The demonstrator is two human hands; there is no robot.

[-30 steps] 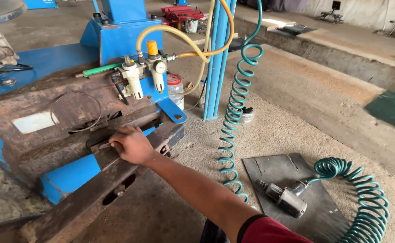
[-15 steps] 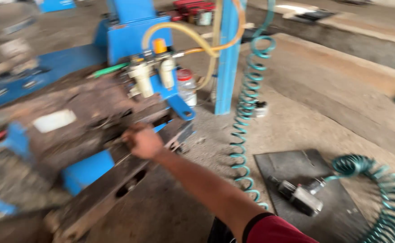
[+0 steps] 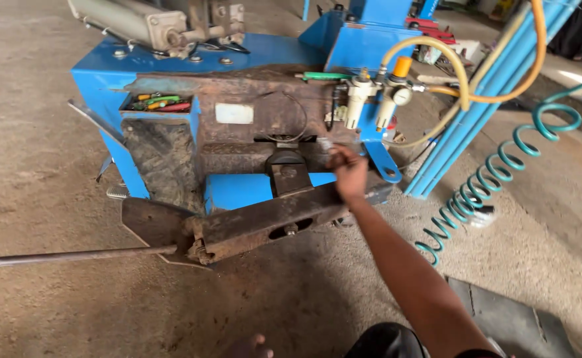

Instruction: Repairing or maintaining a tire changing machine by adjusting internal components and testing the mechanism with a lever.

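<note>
The right hand (image 3: pixel 348 174) sits right of frame centre, fingers curled and pressed against the rusty swing arm (image 3: pixel 271 219) of the blue tyre-changing machine (image 3: pixel 172 66). Whether the fingers close fully around a part cannot be told. The arm runs diagonally from centre toward the lower left, ending at a flat shovel plate (image 3: pixel 153 224). A long bar (image 3: pixel 72 256) extends to the left edge. A teal coiled air hose (image 3: pixel 496 179) hangs at the right. The left hand is out of view.
</note>
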